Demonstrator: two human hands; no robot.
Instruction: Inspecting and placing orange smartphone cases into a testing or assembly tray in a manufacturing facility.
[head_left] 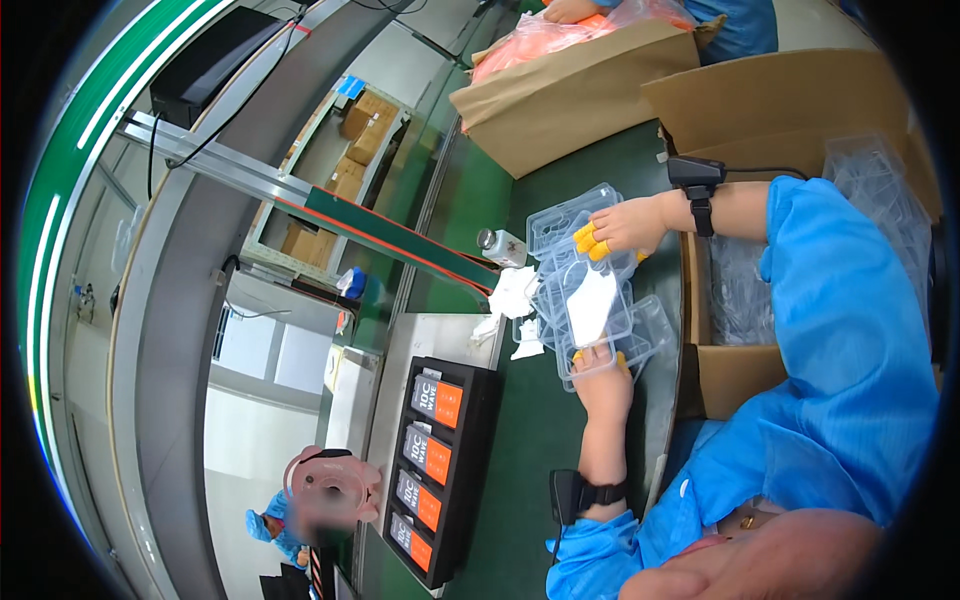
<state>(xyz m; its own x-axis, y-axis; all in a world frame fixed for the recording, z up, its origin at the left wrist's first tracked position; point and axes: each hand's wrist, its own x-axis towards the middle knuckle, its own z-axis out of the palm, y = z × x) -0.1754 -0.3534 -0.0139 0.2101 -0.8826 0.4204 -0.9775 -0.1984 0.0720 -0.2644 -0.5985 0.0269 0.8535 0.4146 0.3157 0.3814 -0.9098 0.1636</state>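
Yellow finger cots cover fingertips on both hands. My left hand [602, 385] grips the near edge of a clear plastic tray [612, 350], its fingers bent over the rim. Further up, my right hand [628, 227] has its fingers curled on the far part of the clear plastic trays [555, 225]. Several such trays overlap, so I cannot tell which one each hand holds. A white sheet [592, 303] shows on or within the tray between my hands. Crumpled white wipes [514, 292] lie to the left, beside a small clear bottle [502, 247] with a dark cap.
An open carton [720, 380] of clear plastic trays stands at right. At the top, another carton [580, 95] holds pinkish plastic bags, with a co-worker's hand [572, 10] on it. A black rack [455, 500] of orange-and-grey packs lies on the green bench [535, 470].
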